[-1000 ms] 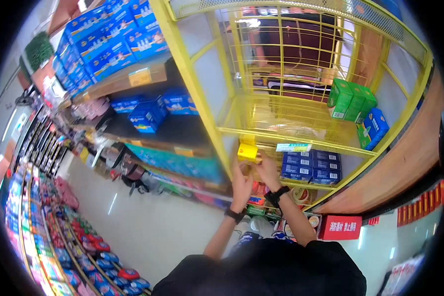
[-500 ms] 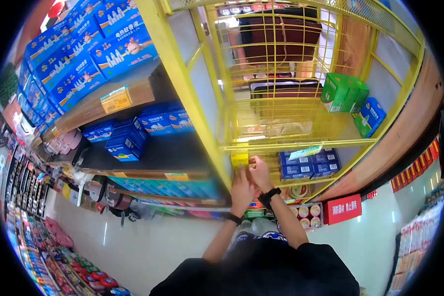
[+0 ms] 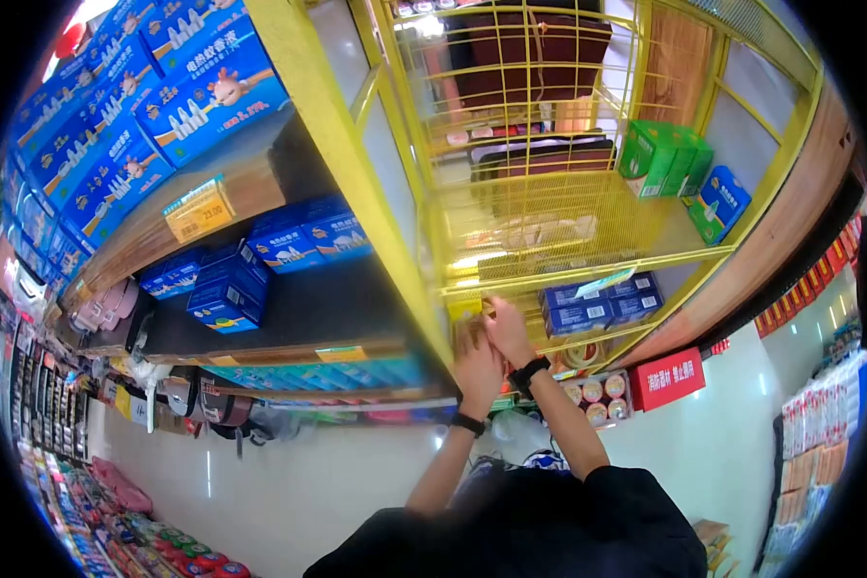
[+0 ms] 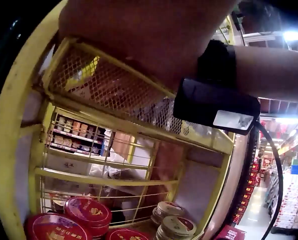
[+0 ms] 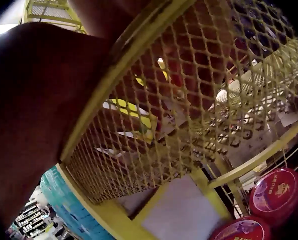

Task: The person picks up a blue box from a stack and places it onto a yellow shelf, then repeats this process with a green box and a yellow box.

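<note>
A small yellow box (image 3: 465,308) is at the left end of the lower shelf of a yellow wire rack (image 3: 549,279), close to the left upright. My left hand (image 3: 478,362) grips its near side from below. At the box's right edge, the fingers of my right hand (image 3: 510,330) are curled against it. The right wrist view shows the yellow-and-white box (image 5: 134,114) through the mesh lip, partly covered by fingers. Most of the left hand's grip is hidden in its wrist view.
Dark blue boxes (image 3: 602,306) sit right of my hands on the same shelf. Green boxes (image 3: 660,159) and a blue-green box (image 3: 720,205) stand above. Round red tins (image 4: 88,212) lie below. Shelving with blue boxes (image 3: 229,306) adjoins the left, and a red sign box (image 3: 667,377) is low right.
Both hands have moved the yellow box inward and slightly down, from in front of the shelf to its left corner. The head view has shifted, bringing the left shelving nearer.
</note>
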{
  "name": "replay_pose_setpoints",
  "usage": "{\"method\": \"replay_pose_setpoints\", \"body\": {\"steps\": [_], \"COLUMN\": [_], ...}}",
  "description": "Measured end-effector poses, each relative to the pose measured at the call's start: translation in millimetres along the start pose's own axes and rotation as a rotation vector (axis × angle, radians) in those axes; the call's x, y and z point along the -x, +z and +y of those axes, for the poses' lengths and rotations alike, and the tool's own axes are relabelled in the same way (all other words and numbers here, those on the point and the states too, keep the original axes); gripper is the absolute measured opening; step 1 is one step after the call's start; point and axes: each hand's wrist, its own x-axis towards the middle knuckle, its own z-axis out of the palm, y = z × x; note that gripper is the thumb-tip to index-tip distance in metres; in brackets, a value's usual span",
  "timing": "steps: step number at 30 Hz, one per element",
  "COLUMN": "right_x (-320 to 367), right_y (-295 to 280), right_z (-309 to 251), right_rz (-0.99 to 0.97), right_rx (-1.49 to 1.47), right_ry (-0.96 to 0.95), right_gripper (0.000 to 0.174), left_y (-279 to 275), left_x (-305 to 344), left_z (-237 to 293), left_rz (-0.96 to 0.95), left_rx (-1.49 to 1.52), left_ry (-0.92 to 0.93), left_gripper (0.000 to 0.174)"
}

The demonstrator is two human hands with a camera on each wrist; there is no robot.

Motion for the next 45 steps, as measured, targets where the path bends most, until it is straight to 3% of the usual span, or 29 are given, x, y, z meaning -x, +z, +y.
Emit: {"method": "replay_pose_setpoints", "body": {"steps": [5, 8, 11, 14, 16, 19, 21, 22, 25, 28, 29, 32, 35, 38, 41, 43, 45], "right_x": [2.2, 3.6, -0.5, 2.8, 1.3, 15.0, 37.6, 52.4, 113.3, 170.1, 188.6, 242.5, 283.0, 307.4, 339.4, 374.8, 401.2], "right_y": [-14.9, -13.5, -17.5, -22.8, -27.1, -16.1, -46.3, -64.7, -109.9, -165.8, -181.7, -220.1, -267.4, -320.0, -383.5, -415.6, -462.4], "right_z": [-14.5, -20.2, -23.8, -29.2, -32.6, -11.0, -22.1, -32.1, -42.9, -55.1, -50.8, -18.9, 8.8, 11.3, 23.4, 46.1, 65.6], "right_rz": [-0.058, -0.092, -0.103, -0.12, -0.16, -0.042, -0.033, -0.035, -0.025, -0.071, -0.076, -0.054, 0.094, 0.24, 0.297, 0.242, 0.219], "right_rx": [0.075, 0.113, 0.116, 0.079, 0.052, 0.036, 0.109, 0.145, 0.101, 0.158, 0.152, 0.103, 0.109, 0.127, 0.219, 0.223, 0.199], "right_ry": [0.04, 0.043, 0.066, 0.111, 0.142, 0.034, -0.118, -0.194, -0.155, -0.084, -0.038, 0.115, 0.2, 0.232, 0.204, 0.337, 0.452], "right_gripper": [0.039, 0.048, 0.049, 0.05, 0.052, 0.047, 0.044, 0.042, 0.038, 0.037, 0.037, 0.035, 0.032, 0.029, 0.026, 0.024, 0.023], "left_y": [-0.3, -4.1, -4.5, -5.9, -5.9, -21.6, -17.6, -19.4, -38.1, -57.0, -46.8, -35.1, -33.7, -26.8, -3.0, 11.9, 41.6], "left_x": [1.7, 1.2, -0.4, 0.0, -0.1, -2.8, -2.3, -1.8, -2.1, -4.4, 5.6, 32.0, 68.5, 105.4, 145.7, 159.1, 185.4], "left_z": [4.9, 3.8, 5.9, 4.0, 5.0, 12.6, 14.9, 15.8, 24.1, 39.7, 40.2, 61.3, 115.5, 176.6, 238.5, 283.1, 317.0], "left_rz": [-0.011, -0.075, 0.006, -0.138, -0.072, -0.083, 0.047, -0.064, -0.314, -0.342, -0.329, 0.045, -0.063, -0.226, -0.7, -1.106, -1.262], "left_rx": [0.145, 0.116, 0.016, 0.08, 0.131, 0.117, 0.062, 0.063, 0.08, 0.036, -0.037, 0.196, 0.342, 0.378, 0.493, 0.273, 0.261], "left_ry": [-0.056, -0.061, -0.008, -0.076, -0.065, -0.074, 0.01, -0.018, -0.092, -0.036, -0.02, 0.12, 0.082, 0.193, 0.139, 0.433, 0.721], "left_gripper": [0.066, 0.065, 0.058, 0.064, 0.058, 0.043, 0.027, 0.032, 0.039, 0.036, 0.033, 0.03, 0.026, 0.024, 0.029, 0.036, 0.044]}}
